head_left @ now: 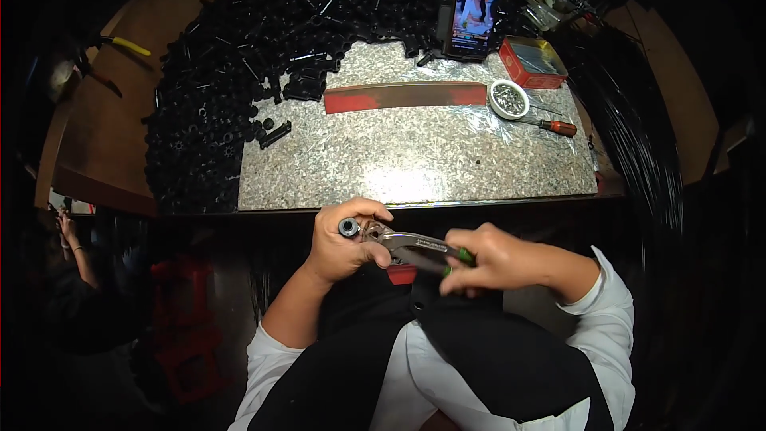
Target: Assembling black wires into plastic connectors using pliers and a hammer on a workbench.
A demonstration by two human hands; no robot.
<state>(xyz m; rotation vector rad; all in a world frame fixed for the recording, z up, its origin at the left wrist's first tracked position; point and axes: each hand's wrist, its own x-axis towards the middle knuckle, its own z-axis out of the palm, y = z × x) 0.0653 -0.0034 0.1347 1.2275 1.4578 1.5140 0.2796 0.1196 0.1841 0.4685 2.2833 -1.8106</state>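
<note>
Near the front edge of the stone slab, my left hand (pixel 343 246) is closed round a black tube (pixel 348 227), its round hollow end facing up. My right hand (pixel 495 259) grips metal pliers (pixel 419 242) by their green handles, slightly blurred. The jaws of the pliers reach into my left hand beside the tube, and my fingers partly hide where they meet. Below the pliers, a small red thing (pixel 401 274) shows at my lap; its kind I cannot make out.
A large heap of black tubes (pixel 263 40) covers the table's back and left. On the slab (pixel 383 144) lie a red-brown strip (pixel 405 97), a white bowl of small metal pieces (pixel 508 100), a screwdriver (pixel 558 127), a red box (pixel 533 64) and an upright phone (pixel 475 16). Another person's hand (pixel 70 231) shows far left.
</note>
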